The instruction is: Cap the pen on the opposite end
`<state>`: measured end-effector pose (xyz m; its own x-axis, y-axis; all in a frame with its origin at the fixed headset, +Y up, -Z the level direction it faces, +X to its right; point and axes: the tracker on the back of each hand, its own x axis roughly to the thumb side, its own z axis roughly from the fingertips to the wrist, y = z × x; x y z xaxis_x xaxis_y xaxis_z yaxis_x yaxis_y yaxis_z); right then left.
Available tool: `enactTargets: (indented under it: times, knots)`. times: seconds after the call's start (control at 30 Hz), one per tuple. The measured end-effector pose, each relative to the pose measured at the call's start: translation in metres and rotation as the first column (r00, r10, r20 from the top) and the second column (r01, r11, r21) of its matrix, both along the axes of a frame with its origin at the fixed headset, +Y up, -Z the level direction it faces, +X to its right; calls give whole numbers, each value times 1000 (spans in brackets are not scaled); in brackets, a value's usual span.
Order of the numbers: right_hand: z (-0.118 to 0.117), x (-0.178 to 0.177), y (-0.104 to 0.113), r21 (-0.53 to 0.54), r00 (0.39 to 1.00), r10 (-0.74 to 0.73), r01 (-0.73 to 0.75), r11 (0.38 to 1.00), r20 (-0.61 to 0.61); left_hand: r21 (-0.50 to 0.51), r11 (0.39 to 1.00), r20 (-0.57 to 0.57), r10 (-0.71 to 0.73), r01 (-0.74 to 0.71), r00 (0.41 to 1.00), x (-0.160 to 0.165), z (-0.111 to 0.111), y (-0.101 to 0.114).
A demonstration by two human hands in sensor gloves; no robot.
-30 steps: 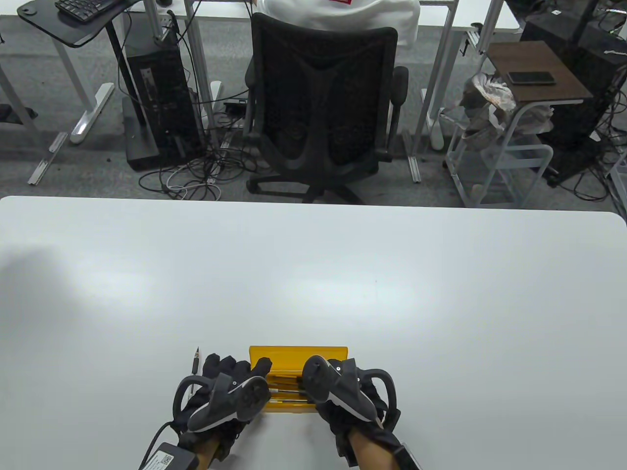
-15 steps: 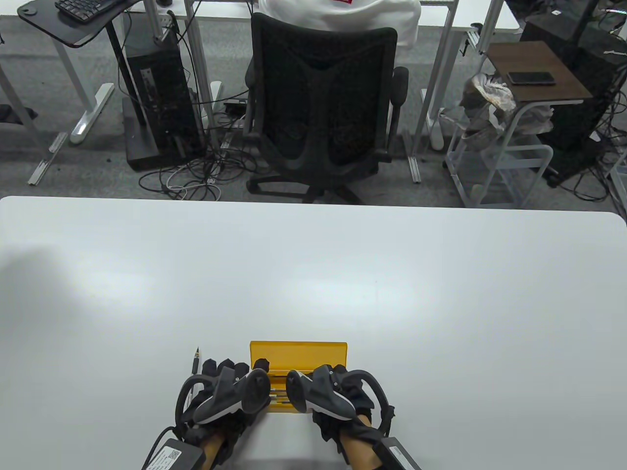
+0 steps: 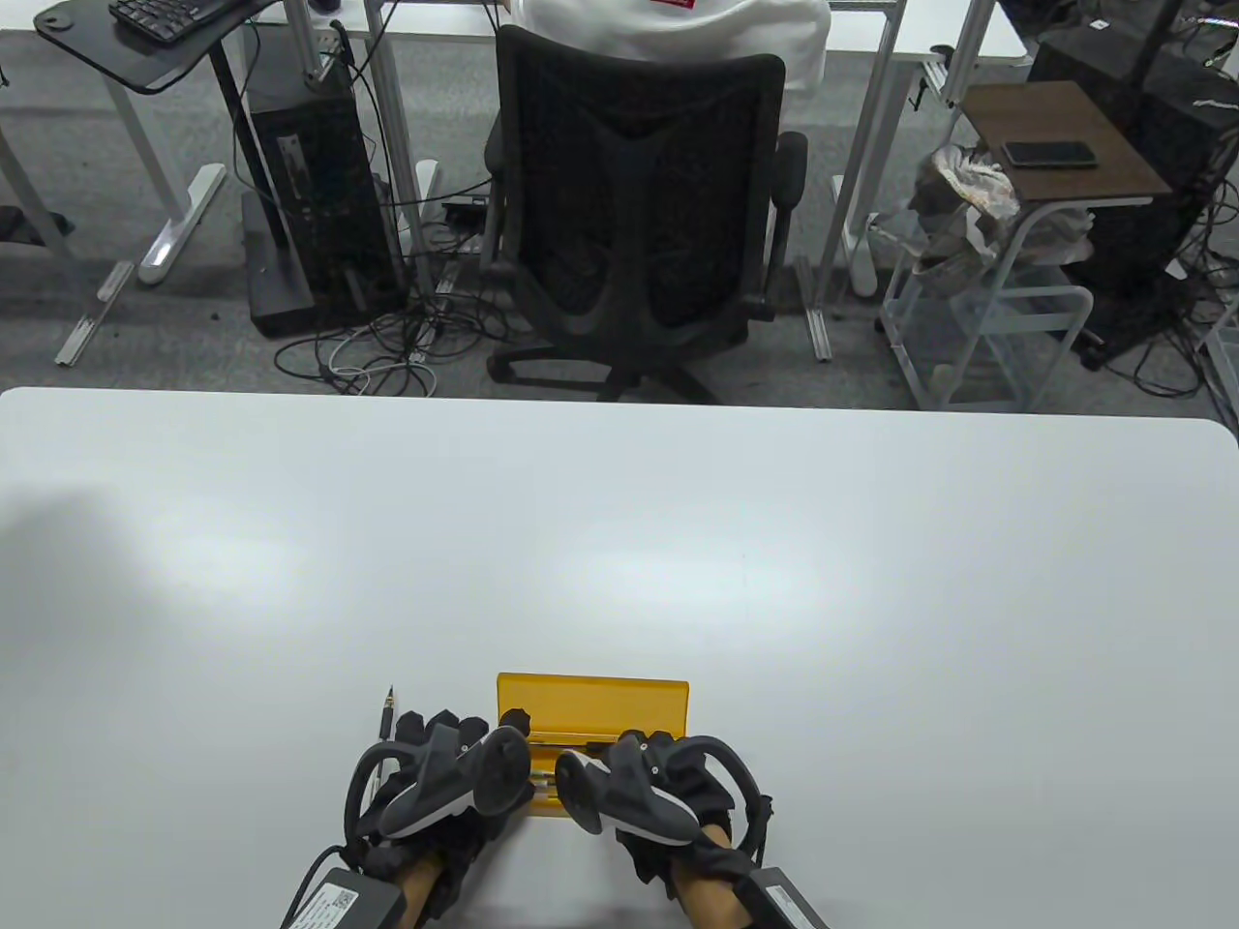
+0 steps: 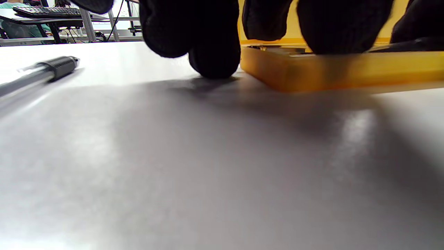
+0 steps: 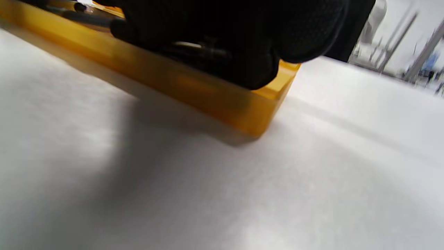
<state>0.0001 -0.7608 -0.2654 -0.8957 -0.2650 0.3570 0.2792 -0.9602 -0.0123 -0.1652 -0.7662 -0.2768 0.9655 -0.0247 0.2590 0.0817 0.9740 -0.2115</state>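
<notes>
Nearest the table edge, both gloved hands sit low over the yellow pen case (image 3: 592, 699), whose lid stands open at its far side. Left hand (image 3: 440, 774) is at the case's left end; in the left wrist view its fingertips (image 4: 212, 66) touch the white table (image 3: 871, 600) just beside the case wall, some fingers draped over the rim. Whether it grips anything I cannot tell. Right hand (image 3: 644, 784) reaches into the case's right half; the right wrist view shows its fingers curled over a dark, slim item with a metal glint, likely a pen or cap, though a firm hold is not confirmed.

Just left of the left hand lies an uncapped pen (image 3: 387, 716), nib pointing away, clear barrel and dark grip section visible in the left wrist view, touched by neither hand.

Judgement: task is early. Pen is bare, cap not yet on its rear end. Remaining: fetch cap, pick up pen, seat cap on the back.
</notes>
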Motion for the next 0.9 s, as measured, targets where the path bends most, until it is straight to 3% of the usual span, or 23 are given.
enactTargets:
  times: [0.13, 0.43, 0.53, 0.6, 0.67, 0.73, 0.77, 0.8, 0.87, 0.9]
  knots:
    - [-2, 6, 1, 25, 997, -59, 57, 998, 42, 7, 1000, 3, -5, 5, 1000, 0, 0, 0]
    - [-7, 31, 38, 86, 982, -92, 79, 993, 164, 42, 999, 27, 22, -23, 999, -2, 2, 2]
    - [-4, 44, 53, 107, 945, -259, 242, 964, 199, 74, 989, 28, 129, -131, 991, -7, 5, 18]
    - [-2, 52, 61, 90, 871, -451, 442, 892, 194, 137, 954, 17, 265, -265, 964, -15, 9, 33]
    - [-3, 54, 63, 3, 763, -615, 627, 779, 200, 157, 879, -3, 456, -450, 890, -23, 14, 41]
    - [-4, 48, 61, -133, 660, -724, 750, 647, 202, 149, 685, -59, 726, -713, 685, -33, 20, 43]
    - [-3, 44, 61, -165, 637, -745, 771, 615, 200, 132, 585, -88, 811, -800, 579, -36, 21, 42]
    - [-2, 40, 60, -187, 635, -749, 772, 607, 188, 114, 505, -111, 862, -855, 494, -38, 22, 41]
    - [3, 29, 59, -226, 657, -739, 751, 621, 150, 69, 287, -180, 946, -955, 272, -41, 24, 36]
    - [3, 26, 58, -235, 665, -733, 742, 628, 143, 59, 230, -200, 956, -971, 215, -41, 24, 35]
